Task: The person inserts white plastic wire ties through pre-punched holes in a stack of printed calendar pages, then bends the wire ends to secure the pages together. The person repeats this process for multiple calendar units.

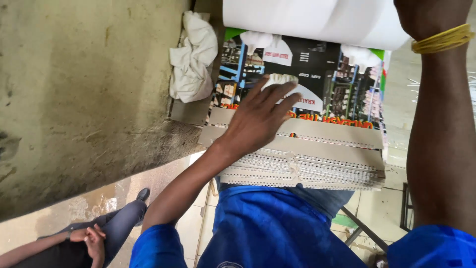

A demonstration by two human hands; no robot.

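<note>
Rough concrete wall fills the left, a white rag [192, 57] beside it. My left hand [260, 119] lies flat, fingers spread, on a dark printed poster [317, 74] above stacked beige strips [317, 159]. My right hand [431, 17] grips a white sheet [317, 20] far right; its fingers are hidden.

- Glossy printed cover sheet [317, 74], black with blue, white, green and orange, lies atop the stack, centre.
- Perforated cream card strips [317, 159] lie stacked at its near edge.

right hand [431, 17] cut off by top edge, white sheet [317, 20] likewise
</note>
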